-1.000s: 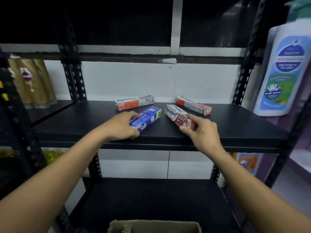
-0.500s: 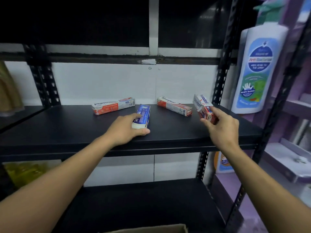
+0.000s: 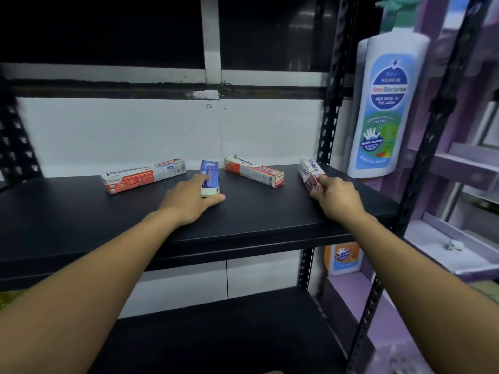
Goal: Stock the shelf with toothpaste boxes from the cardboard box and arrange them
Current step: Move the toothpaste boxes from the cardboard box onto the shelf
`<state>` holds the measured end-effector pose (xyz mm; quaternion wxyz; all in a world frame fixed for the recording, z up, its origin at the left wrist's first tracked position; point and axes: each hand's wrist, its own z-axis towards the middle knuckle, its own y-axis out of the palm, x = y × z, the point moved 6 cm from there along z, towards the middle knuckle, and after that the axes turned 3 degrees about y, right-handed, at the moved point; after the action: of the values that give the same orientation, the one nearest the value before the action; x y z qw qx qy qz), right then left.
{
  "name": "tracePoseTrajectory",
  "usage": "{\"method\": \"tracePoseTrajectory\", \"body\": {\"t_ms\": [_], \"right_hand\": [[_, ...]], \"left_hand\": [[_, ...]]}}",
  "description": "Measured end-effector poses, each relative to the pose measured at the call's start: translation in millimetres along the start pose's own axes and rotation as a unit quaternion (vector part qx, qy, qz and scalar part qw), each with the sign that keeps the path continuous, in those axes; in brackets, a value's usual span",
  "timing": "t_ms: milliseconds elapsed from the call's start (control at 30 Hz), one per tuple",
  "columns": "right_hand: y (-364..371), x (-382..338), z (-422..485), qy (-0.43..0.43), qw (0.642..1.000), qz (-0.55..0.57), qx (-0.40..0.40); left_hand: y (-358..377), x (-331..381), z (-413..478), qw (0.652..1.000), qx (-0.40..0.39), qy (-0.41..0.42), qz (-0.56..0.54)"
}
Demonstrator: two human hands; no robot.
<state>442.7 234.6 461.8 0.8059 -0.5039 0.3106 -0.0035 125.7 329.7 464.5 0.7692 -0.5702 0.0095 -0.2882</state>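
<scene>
A white panelled wall (image 3: 135, 130) fills the background behind a black metal rack, with a dark band running across it higher up. The rack's perforated black uprights (image 3: 328, 125) frame a wide, matte black shelf (image 3: 81, 225) at chest height, and a second black shelf (image 3: 216, 333) sits below it. To the right stands purple shelving (image 3: 464, 168), blurred at the edge of view. A tall white wash bottle (image 3: 386, 103) with a blue label stands just beside the right upright, and a smaller orange-labelled bottle (image 3: 343, 257) shows beneath the shelf level.

Four toothpaste boxes lie on the upper shelf, toward its back. The left red-and-white box (image 3: 143, 175) lies almost crosswise. The blue box (image 3: 209, 176) points front to back, and the left hand (image 3: 189, 201) lies flat beside it, thumb curled round its near end and fingers against its side. The middle red-and-white box (image 3: 253, 171) lies at an angle, apart from both hands. The right red-and-white box (image 3: 310, 174) lies near the right upright, its near end pinched in the fingers of the right hand (image 3: 337, 198).
</scene>
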Motion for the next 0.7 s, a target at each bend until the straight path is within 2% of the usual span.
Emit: {"method": "tracePoseTrajectory", "body": {"t_ms": [133, 567, 700], "right_hand": [[6.0, -4.1, 22.8, 0.005, 1.000, -0.014, -0.003], [24.1, -0.7, 39.4, -0.017, 0.998, -0.056, 0.008], [14.3, -2.8, 32.8, -0.020, 0.998, -0.025, 0.059]], "left_hand": [[2.5, -3.0, 0.3, 0.999, 0.044, 0.010, -0.006], [6.4, -18.9, 5.1, 0.997, 0.066, 0.000, -0.036], [4.6, -16.9, 0.6, 0.997, 0.068, -0.004, -0.033]]}}
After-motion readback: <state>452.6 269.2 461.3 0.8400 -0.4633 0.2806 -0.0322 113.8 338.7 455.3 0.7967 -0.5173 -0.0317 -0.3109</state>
